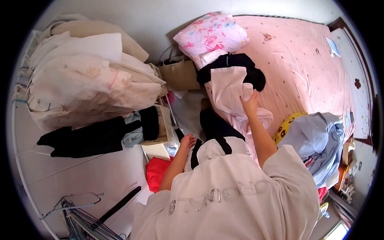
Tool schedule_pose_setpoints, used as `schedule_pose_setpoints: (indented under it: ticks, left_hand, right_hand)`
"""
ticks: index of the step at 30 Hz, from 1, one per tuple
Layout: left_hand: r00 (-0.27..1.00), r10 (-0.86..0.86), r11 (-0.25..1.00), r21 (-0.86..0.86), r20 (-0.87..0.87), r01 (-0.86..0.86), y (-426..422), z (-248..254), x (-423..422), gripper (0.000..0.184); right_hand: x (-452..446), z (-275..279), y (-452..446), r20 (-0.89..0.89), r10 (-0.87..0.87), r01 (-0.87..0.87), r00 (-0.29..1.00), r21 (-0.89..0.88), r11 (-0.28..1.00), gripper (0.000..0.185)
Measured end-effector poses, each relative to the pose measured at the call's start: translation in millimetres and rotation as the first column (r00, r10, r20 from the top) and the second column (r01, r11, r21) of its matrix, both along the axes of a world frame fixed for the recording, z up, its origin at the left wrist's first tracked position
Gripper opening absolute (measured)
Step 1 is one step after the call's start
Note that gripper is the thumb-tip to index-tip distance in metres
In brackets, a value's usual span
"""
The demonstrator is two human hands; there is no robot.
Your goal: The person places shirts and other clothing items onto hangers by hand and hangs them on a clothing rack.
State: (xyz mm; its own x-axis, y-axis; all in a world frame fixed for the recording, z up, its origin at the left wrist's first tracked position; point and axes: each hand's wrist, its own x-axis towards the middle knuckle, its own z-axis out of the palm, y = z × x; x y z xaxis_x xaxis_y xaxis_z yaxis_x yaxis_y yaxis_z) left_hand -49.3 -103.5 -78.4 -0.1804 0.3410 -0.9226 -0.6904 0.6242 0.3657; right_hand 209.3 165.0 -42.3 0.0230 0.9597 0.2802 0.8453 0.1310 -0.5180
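Note:
My right hand [250,103] reaches out over the bed, thumb and fingers around a fold of a pale pink-white garment [228,82]. The garment lies loosely spread near the bed's edge, partly on top of a black garment [254,74]. My left hand [187,142] is beside my leg, its fingers apart and nothing seen in them. Close below it lies a red cloth [157,174], partly hidden by my forearm.
Pale clothes [92,80] and a black garment [88,138] hang on a white rack at left. Empty hangers [84,214] are at lower left. A floral pillow [212,34] rests on the pink bed [296,68]. Blue-striped clothing [316,140] is heaped at right. A beige bag [178,76] stands behind.

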Motion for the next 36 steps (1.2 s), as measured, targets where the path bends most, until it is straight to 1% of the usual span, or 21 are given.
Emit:
schedule_pose_setpoints:
  ticks: [1,4,7,8,11,13,15,17,18,19,22,24,25,26,27,28,29,30,31,35,36]
  left_hand:
    - [1.0,-0.018,1.0,0.001,-0.009,0.018,-0.4,0.7,0.3,0.019]
    - [1.0,0.007,1.0,0.019,-0.021,-0.006,-0.3,5.5,-2.1,0.021]
    - [0.998,0.048,0.999,0.027,-0.033,-0.047,-3.2,10.8,-5.9,0.022]
    - [0.998,0.06,0.998,0.037,-0.034,-0.059,-6.3,11.5,-7.0,0.021]
    - [0.994,0.111,0.993,0.031,-0.012,-0.111,-16.9,4.4,-8.8,0.02]
    - [0.99,0.138,0.99,0.022,0.009,-0.138,-20.9,2.8,-8.9,0.02]
    - [0.993,0.121,0.993,0.008,-0.007,-0.121,-21.4,5.3,-8.1,0.02]
    - [0.994,0.103,0.995,0.011,-0.026,-0.103,-20.2,7.3,-8.5,0.02]
    - [0.995,0.096,0.995,-0.012,-0.041,-0.097,-18.0,7.5,-8.1,0.02]
    - [0.995,0.088,0.996,0.001,-0.055,-0.089,-15.0,10.7,-7.3,0.02]
    - [0.996,0.035,0.999,0.007,-0.081,-0.035,-10.4,18.7,-4.6,0.021]
    - [0.995,0.028,0.999,-0.023,-0.096,-0.03,-8.8,18.7,-2.5,0.021]
    - [0.995,0.007,0.999,-0.038,-0.097,-0.011,-7.1,17.1,-0.8,0.021]
    - [0.997,-0.017,0.999,-0.051,-0.081,0.013,-6.1,14.7,-0.5,0.021]
    - [0.996,-0.032,0.999,-0.037,-0.084,0.029,-7.8,13.9,1.0,0.021]
    - [0.996,-0.052,0.997,-0.059,-0.075,0.048,-6.7,15.3,2.4,0.021]
    - [0.996,-0.064,0.995,-0.08,-0.069,0.059,-5.5,17.3,3.6,0.021]
    - [0.993,-0.086,0.992,-0.095,-0.075,0.079,-4.4,18.0,4.5,0.021]
    - [0.993,-0.099,0.991,-0.097,-0.07,0.092,-4.1,15.6,4.8,0.021]
    - [0.988,-0.134,0.987,-0.095,-0.075,0.127,0.3,8.2,3.3,0.022]
    - [0.986,-0.143,0.987,-0.086,-0.084,0.136,3.5,10.1,4.2,0.022]
  right_hand:
    - [-2.2,-1.5,13.7,-0.034,-0.062,0.06,0.998,-0.051,0.997,0.077]
    - [-8.8,-8.5,41.8,-0.082,-0.146,0.102,0.986,-0.396,0.913,0.075]
    - [-4.0,-14.9,42.2,-0.114,-0.111,0.044,0.987,-0.47,0.882,0.063]
    - [-1.6,-21.1,38.7,-0.146,-0.055,-0.001,0.988,-0.357,0.934,0.048]
    - [3.4,-3.6,23.0,-0.217,-0.036,-0.037,0.976,-0.321,0.946,0.036]
    - [18.0,2.7,18.9,-0.131,-0.024,-0.002,0.991,-0.193,0.981,0.03]
    - [38.9,6.0,20.9,-0.16,-0.17,0.158,0.972,-0.085,0.984,0.028]
    - [76.5,-11.2,35.0,0.071,-0.387,0.394,0.919,-0.149,0.907,0.033]
    - [82.3,-0.7,33.5,-0.133,-0.495,0.469,0.859,-0.183,0.864,0.036]
    - [83.9,13.1,35.0,-0.322,-0.584,0.533,0.745,-0.24,0.812,0.04]
    - [75.1,-21.0,61.8,-0.165,-0.654,0.653,0.739,-0.066,0.755,0.045]
    - [91.5,-40.6,77.1,-0.044,-0.738,0.739,0.673,0.08,0.669,0.049]
    - [73.6,-28.6,75.5,-0.094,-0.542,0.55,0.835,0.117,0.827,0.059]
    - [60.3,-46.6,86.4,0.117,-0.395,0.368,0.911,0.197,0.909,0.067]
    - [14.1,10.2,74.1,0.013,-0.251,0.246,0.968,0.154,0.957,0.072]
    - [-13.4,39.7,65.3,0.033,-0.061,0.059,0.998,0.077,0.995,0.074]
    - [-33.5,31.6,66.3,0.213,0.069,-0.1,0.975,0.14,0.985,0.08]
    - [-54.9,39.9,64.0,0.216,0.207,-0.225,0.954,0.058,0.973,0.081]
    - [-69.2,48.1,63.0,0.124,0.355,-0.359,0.926,0.003,0.934,0.083]
    - [-95.7,11.1,56.0,0.35,0.529,-0.471,0.773,-0.243,0.848,0.093]
    - [-93.4,-16.5,56.2,0.471,0.528,-0.491,0.707,-0.209,0.845,0.079]
